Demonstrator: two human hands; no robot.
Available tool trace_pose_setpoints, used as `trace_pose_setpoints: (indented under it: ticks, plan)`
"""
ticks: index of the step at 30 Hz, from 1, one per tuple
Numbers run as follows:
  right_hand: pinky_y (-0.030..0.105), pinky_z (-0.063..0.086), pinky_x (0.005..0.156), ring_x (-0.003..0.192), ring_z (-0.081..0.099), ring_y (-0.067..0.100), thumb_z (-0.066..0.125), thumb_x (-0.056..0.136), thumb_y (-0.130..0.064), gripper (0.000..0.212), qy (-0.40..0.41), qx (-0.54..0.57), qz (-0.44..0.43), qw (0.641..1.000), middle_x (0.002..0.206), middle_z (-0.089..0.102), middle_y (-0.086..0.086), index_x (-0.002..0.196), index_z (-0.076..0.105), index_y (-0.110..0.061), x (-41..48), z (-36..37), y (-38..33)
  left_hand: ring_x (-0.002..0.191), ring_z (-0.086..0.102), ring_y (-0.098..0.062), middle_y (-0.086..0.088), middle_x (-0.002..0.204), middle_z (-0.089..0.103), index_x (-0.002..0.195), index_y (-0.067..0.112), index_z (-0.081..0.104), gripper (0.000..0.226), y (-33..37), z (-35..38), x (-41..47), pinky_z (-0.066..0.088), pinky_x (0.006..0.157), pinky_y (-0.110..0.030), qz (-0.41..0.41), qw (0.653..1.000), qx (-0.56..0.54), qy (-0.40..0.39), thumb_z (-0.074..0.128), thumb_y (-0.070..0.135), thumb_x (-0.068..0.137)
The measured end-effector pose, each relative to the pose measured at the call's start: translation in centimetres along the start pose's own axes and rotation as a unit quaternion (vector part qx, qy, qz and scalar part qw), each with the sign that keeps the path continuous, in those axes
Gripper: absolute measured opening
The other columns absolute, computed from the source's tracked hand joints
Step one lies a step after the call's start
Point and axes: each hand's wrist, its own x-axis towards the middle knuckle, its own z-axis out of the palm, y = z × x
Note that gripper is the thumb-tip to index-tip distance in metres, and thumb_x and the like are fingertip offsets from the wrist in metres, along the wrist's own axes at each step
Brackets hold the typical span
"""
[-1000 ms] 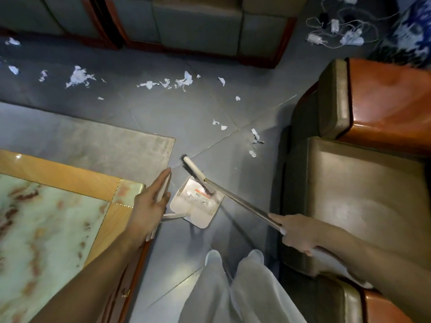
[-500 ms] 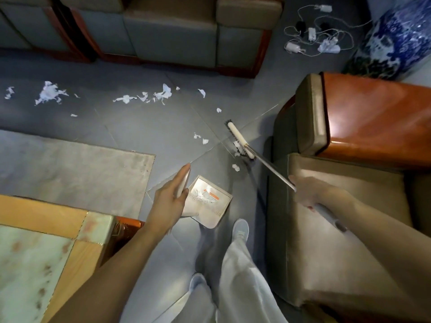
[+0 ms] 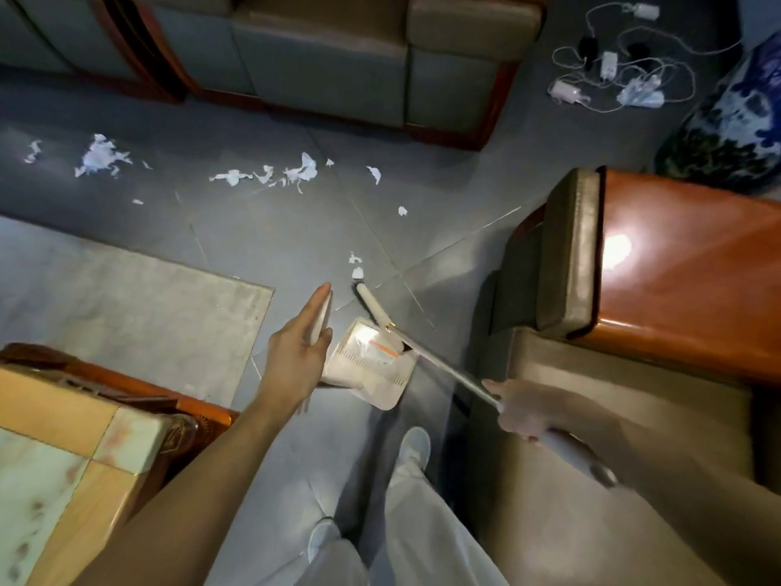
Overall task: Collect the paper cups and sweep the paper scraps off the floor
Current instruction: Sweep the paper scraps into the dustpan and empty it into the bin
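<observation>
Head view. Grey tiled floor [image 3: 262,230], matte, with thin grout lines running diagonally. A pale, flat-woven rug [image 3: 126,289] lies at the left. A grey-green upholstered sofa [image 3: 329,57] with red-brown wood trim stands along the top. On the right is an armchair [image 3: 684,281] with an olive cushion and a glossy wooden armrest that catches a light glare. A blue-and-white glazed vase [image 3: 735,120] stands at the top right, with a tangle of white cables [image 3: 613,74] on the floor beside it. The corner of a counter [image 3: 50,480] at the lower left is marble inlay framed in yellow wood.

Paper scraps [image 3: 296,173], white, torn and crumpled, lie strewn in a line before the sofa. Two small bits lie just beyond the broom head.

The broom [image 3: 372,306] has a cream head with dark bristles and a slim metal shaft. Its head rests at the mouth of the dustpan [image 3: 367,365], which is cream plastic, ribbed along the edge, with an orange stripe. Any lettering is too small to read.

The left hand [image 3: 300,357] reaches forward, fingers straight and together along the dustpan's upright handle, thumb pressing it from the other side. The right hand [image 3: 524,412], blurred, has its fingers wrapped round the broom shaft over the armchair seat.

White trousers and shoes [image 3: 416,441] show below.
</observation>
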Motion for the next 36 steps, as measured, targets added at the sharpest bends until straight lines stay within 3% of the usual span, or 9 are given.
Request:
trace_pose_setpoints:
  ticks: [7, 10, 13, 17, 21, 24, 29, 33, 36]
  plan:
    - [0.013, 0.041, 0.040, 0.050, 0.050, 0.003, 0.051, 0.092, -0.017, 0.065, -0.027, 0.015, -0.051, 0.998, 0.087, 0.060, -0.001, 0.151, 0.024, -0.027, -4.2, -6.2, 1.1, 0.068, 0.046, 0.025, 0.021, 0.125, 0.039, 0.127, 0.054, 0.033, 0.060, 1.7, 1.0, 2.6, 0.032, 0.049, 0.008, -0.018, 0.998, -0.026, 0.054, 0.052, 0.006, 0.096]
    - [0.016, 0.042, 0.040, 0.052, 0.056, 0.009, 0.050, 0.091, -0.011, 0.072, -0.004, -0.011, -0.044, 0.999, 0.082, 0.063, 0.004, 0.153, 0.015, -0.023, -3.2, -9.0, 0.5, 0.091, 0.050, 0.021, 0.015, 0.138, 0.038, 0.135, 0.047, 0.033, 0.060, 2.0, 0.2, 3.7, 0.030, 0.061, 0.010, -0.014, 0.997, -0.014, 0.072, 0.050, 0.005, 0.097]
    - [0.016, 0.043, 0.045, 0.059, 0.061, 0.010, 0.052, 0.091, -0.011, 0.060, 0.024, -0.043, -0.053, 0.997, 0.085, 0.063, 0.003, 0.147, 0.030, -0.016, -0.5, -12.8, -1.2, 0.132, 0.040, -0.019, 0.003, 0.150, 0.037, 0.142, 0.039, 0.035, 0.059, 1.8, -0.6, 5.5, 0.025, 0.070, 0.011, -0.021, 0.996, 0.004, 0.090, 0.050, 0.006, 0.097]
    - [0.019, 0.042, 0.046, 0.061, 0.061, 0.014, 0.048, 0.094, -0.009, 0.044, 0.058, -0.058, -0.061, 0.995, 0.088, 0.063, 0.007, 0.138, 0.041, -0.011, 4.0, -16.8, -5.0, 0.137, 0.035, -0.025, 0.004, 0.151, 0.035, 0.144, 0.036, 0.034, 0.058, 1.3, -1.9, 8.0, 0.031, 0.085, -0.005, -0.029, 0.994, 0.010, 0.109, 0.050, 0.007, 0.097]
    - [0.023, 0.046, 0.051, 0.066, 0.059, 0.018, 0.048, 0.094, -0.006, 0.048, 0.081, -0.104, -0.048, 0.990, 0.107, 0.059, 0.011, 0.141, 0.040, -0.011, 8.1, -19.9, -8.9, 0.135, 0.037, -0.023, 0.007, 0.151, 0.034, 0.143, 0.038, 0.034, 0.057, 0.9, -3.2, 11.6, 0.028, 0.070, 0.004, -0.039, 0.991, 0.003, 0.126, 0.050, 0.008, 0.097]
    - [0.022, 0.043, 0.054, 0.064, 0.053, 0.015, 0.046, 0.094, -0.005, 0.051, 0.068, -0.142, -0.059, 0.986, 0.117, 0.059, 0.012, 0.144, 0.037, -0.014, 9.8, -21.4, -11.2, 0.138, 0.034, -0.022, 0.011, 0.151, 0.034, 0.141, 0.045, 0.032, 0.058, 0.6, -4.5, 14.4, 0.030, 0.092, -0.014, -0.038, 0.992, 0.016, 0.117, 0.049, 0.010, 0.098]
    - [0.019, 0.042, 0.043, 0.057, 0.057, 0.013, 0.048, 0.094, -0.013, 0.036, -0.010, -0.167, -0.100, 0.981, 0.089, 0.065, 0.010, 0.130, 0.047, -0.013, 10.4, -22.2, -12.2, 0.119, 0.031, 0.014, 0.034, 0.133, 0.033, 0.141, 0.046, 0.035, 0.063, 1.5, -5.2, 17.7, 0.020, 0.086, 0.009, -0.026, 0.992, -0.009, 0.125, 0.052, 0.006, 0.096]
    - [0.021, 0.046, 0.046, 0.055, 0.055, 0.015, 0.054, 0.090, -0.013, 0.063, -0.073, -0.099, -0.105, 0.987, 0.067, 0.062, 0.005, 0.147, 0.030, -0.025, 9.2, -25.8, -11.2, 0.091, 0.036, 0.039, 0.045, 0.117, 0.036, 0.133, 0.049, 0.038, 0.061, 3.3, -4.2, 19.2, 0.028, 0.065, 0.012, -0.010, 0.993, -0.029, 0.111, 0.054, 0.005, 0.094]
    - [0.019, 0.046, 0.042, 0.046, 0.052, 0.012, 0.059, 0.089, -0.012, 0.079, -0.100, -0.048, -0.125, 0.986, 0.059, 0.059, 0.004, 0.152, 0.016, -0.029, 8.8, -29.9, -10.3, 0.102, 0.027, 0.038, 0.053, 0.115, 0.031, 0.134, 0.054, 0.037, 0.062, 4.6, -3.4, 20.6, 0.023, 0.074, 0.014, -0.017, 0.993, -0.027, 0.118, 0.055, 0.008, 0.095]
